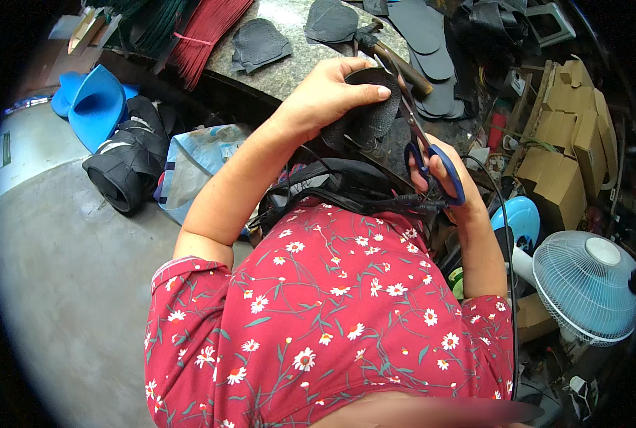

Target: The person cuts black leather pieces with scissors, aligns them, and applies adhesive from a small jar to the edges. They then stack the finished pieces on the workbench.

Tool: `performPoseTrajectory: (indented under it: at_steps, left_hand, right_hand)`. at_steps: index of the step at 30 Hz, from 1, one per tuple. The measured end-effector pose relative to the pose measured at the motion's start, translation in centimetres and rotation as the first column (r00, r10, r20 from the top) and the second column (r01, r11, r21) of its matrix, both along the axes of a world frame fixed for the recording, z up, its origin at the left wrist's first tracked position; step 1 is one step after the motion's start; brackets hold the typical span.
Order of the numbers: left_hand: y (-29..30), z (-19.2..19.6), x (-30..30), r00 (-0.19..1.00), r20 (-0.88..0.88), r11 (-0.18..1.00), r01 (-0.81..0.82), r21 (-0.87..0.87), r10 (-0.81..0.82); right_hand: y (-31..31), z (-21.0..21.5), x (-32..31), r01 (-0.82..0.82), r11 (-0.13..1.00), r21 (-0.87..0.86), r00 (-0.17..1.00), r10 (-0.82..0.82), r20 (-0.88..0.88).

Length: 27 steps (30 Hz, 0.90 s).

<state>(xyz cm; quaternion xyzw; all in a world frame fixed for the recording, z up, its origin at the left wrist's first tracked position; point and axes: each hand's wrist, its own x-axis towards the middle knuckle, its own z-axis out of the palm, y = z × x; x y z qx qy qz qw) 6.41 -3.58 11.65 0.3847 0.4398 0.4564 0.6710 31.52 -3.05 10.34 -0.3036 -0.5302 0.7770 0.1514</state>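
Observation:
My left hand (328,93) grips a dark, textured rubber sole piece (371,114), thumb across its top. My right hand (446,178) holds blue-handled scissors (421,143), fingers through the loops. The blades run up along the right edge of the sole piece. Both hands are raised in front of my chest, just before the edge of a stone worktop (289,60).
On the worktop lie several dark cut sole pieces (261,43), a hammer (393,57) and red and green cord bundles (207,32). Blue foam sheets (93,103) and a black rubber roll (121,167) lie left on the concrete floor. Cardboard boxes (567,143) and a white fan (589,285) stand right.

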Motion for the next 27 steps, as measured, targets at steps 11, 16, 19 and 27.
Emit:
performPoseTrajectory:
  at_steps: [11,16,19,27]
  left_hand:
    - [-0.7,0.0,-2.7,0.988,-0.152,0.999,-0.041,-0.014,0.039]
    - [-1.0,0.2,-2.5,0.989,-0.136,0.998,-0.055,-0.013,0.052]
    - [-1.2,0.4,-2.9,0.98,-0.149,0.991,-0.128,0.044,0.133]
    - [-1.4,0.7,-3.6,0.982,-0.178,0.997,-0.058,0.06,0.068]
  right_hand:
    - [0.9,-0.4,-0.7,-0.098,0.994,-0.04,0.993,0.101,0.067]
    - [1.1,-0.3,-0.6,-0.143,0.989,-0.027,0.99,0.143,-0.004]
    - [1.0,0.0,-0.1,-0.155,0.988,-0.008,0.988,0.155,0.018]
    - [0.8,0.6,1.3,-0.169,0.985,-0.047,0.979,0.173,0.108]
